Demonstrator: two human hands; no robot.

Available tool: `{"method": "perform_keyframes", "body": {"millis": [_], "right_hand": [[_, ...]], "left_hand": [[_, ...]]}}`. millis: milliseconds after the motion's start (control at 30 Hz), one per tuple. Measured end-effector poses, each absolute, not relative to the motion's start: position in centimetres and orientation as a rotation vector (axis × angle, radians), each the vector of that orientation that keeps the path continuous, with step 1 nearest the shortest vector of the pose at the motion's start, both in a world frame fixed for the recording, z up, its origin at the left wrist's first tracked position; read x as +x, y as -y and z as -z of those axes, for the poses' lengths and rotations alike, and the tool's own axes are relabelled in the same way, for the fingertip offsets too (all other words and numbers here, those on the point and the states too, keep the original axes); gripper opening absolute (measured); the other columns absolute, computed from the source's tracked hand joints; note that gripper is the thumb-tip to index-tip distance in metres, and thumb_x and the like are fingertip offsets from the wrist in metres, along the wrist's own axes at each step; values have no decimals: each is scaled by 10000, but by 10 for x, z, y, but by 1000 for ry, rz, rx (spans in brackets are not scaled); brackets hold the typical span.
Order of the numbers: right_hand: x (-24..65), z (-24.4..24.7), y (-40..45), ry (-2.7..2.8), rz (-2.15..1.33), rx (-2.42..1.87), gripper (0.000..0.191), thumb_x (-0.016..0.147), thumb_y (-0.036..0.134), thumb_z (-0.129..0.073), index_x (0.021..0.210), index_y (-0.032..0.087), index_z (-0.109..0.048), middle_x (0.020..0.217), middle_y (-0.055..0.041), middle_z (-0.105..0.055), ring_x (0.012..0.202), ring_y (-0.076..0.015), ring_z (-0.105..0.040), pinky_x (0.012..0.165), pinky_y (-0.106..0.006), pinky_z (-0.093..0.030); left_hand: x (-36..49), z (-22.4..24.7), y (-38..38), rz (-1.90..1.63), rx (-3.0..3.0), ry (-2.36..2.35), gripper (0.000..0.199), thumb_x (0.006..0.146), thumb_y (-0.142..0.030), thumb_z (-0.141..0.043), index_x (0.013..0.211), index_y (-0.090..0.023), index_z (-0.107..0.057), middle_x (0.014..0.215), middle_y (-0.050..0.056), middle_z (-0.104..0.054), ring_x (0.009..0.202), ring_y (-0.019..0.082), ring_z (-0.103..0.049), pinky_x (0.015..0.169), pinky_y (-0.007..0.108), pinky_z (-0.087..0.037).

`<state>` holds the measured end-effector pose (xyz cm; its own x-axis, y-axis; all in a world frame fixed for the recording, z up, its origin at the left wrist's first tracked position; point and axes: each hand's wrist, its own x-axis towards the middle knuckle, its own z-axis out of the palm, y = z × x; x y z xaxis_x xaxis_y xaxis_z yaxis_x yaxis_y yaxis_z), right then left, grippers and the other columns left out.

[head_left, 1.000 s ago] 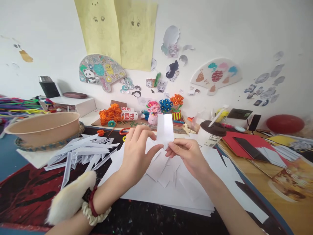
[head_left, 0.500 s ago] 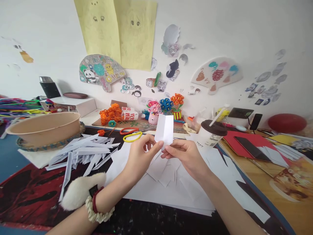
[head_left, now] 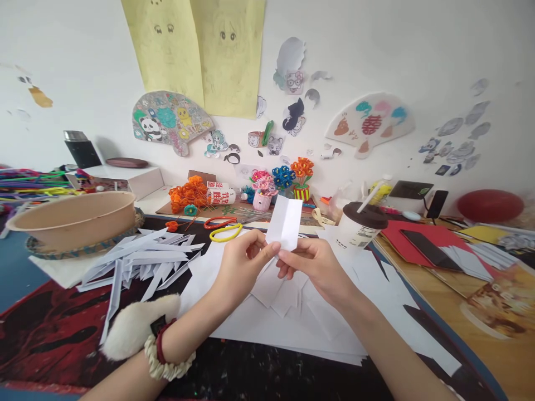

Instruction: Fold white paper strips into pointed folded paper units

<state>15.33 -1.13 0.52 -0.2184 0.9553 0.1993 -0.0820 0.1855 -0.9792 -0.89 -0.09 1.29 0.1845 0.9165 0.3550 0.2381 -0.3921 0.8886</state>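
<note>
A small creased white paper (head_left: 285,223) stands upright between my two hands, above several white sheets (head_left: 321,320) on the dark mat. My left hand (head_left: 246,264) pinches its lower left corner between thumb and fingers. At the lower right edge, my right hand (head_left: 313,264) grips the same paper, thumb in front and fingers behind. Small paper pieces (head_left: 286,295) lie beneath my hands. Left of them is a pile of folded paper strips (head_left: 146,256).
A beige basin (head_left: 75,217) sits at the left, near a white fluffy object (head_left: 136,328). Yellow-handled scissors (head_left: 225,233) lie behind my left hand. A lidded cup (head_left: 361,225) stands right of my hands, with a phone (head_left: 430,249) on red paper beyond.
The held paper has tilted slightly to the right and its face shows wider. My right fingers have shifted a little along its lower edge. The camera view has moved slightly.
</note>
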Motion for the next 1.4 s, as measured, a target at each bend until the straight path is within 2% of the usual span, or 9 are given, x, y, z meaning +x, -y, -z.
{"method": "perform_keyframes", "body": {"millis": [267,433,600,833,1100,1400], "right_hand": [[154,-7,12,1394,-1192,-878,136,767,302,-740,756,166,-743,658,-29,-677,543,-126,-630,493,-245,-496],[155,-9,12,1396,-1184,-908,134,763,300,-743,730,170,-744,636,-27,-677,537,-128,-630,488,-244,-493],[157,-8,9,1397,-1155,-922,149,763,308,-746,715,168,-746,662,-36,-694,554,-129,-638,507,-243,-497],[157,-6,10,1362,-1171,-918,230,754,348,-757,648,149,-714,589,-30,-669,503,-123,-608,469,-240,-464],[157,-5,10,1346,-1196,-914,258,751,374,-757,643,146,-707,578,-31,-665,489,-129,-602,470,-251,-465],[156,-6,10,1388,-1148,-911,204,771,345,-738,696,156,-723,611,-30,-667,520,-129,-611,489,-252,-474]], "left_hand": [[-14,-16,3,-1194,1802,-989,243,851,-368,-593,731,-159,-618,708,9,-589,651,132,-480,618,267,-359],[-14,-18,4,-1223,1802,-1053,243,837,-347,-614,687,-156,-615,631,-18,-538,583,111,-410,554,250,-316],[-13,-19,4,-1215,1794,-1059,235,829,-341,-622,684,-157,-616,627,-24,-526,588,111,-405,546,245,-307],[-14,-19,5,-1214,1829,-1081,227,827,-328,-617,675,-161,-604,608,-32,-496,576,108,-382,542,244,-299],[-14,-20,5,-1215,1836,-1081,231,827,-324,-612,661,-164,-594,597,-34,-485,575,111,-385,545,243,-305],[-12,-20,8,-1229,1869,-1133,260,838,-311,-577,625,-164,-547,573,-44,-428,566,110,-362,550,248,-288]]}}
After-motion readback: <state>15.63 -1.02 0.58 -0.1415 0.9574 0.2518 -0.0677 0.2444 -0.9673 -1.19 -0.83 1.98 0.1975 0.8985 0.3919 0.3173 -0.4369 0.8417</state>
